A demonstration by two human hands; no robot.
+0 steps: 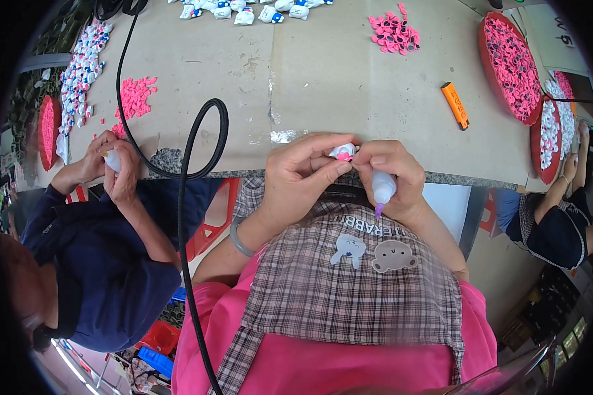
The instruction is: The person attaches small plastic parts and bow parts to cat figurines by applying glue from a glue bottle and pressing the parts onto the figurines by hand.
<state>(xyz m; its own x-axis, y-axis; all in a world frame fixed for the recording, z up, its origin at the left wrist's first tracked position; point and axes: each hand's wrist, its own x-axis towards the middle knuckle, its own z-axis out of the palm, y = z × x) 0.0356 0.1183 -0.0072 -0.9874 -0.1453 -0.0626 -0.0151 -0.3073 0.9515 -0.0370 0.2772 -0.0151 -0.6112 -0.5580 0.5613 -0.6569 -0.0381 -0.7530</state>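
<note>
Near the table's front edge, my left hand [295, 174] pinches a small white figurine [337, 150] with a pink patch between thumb and fingers. My right hand [402, 168] has a small white squeeze bottle [383, 185] tucked in its fingers, its purple nozzle pointing down toward my apron. The right thumb and forefinger reach to the figurine's right side; whether they pinch a small piece there is hidden. A loose pile of pink and black pieces [395, 33] lies farther off, to the right.
An orange cutter knife [454, 106] lies at right, near a red bowl [486, 62] of pink pieces. White figurines [244, 16] lie at the far edge. A black cable [184, 217] loops at left. Co-workers sit on both sides; the left one's hands [120, 172] hold a white bottle.
</note>
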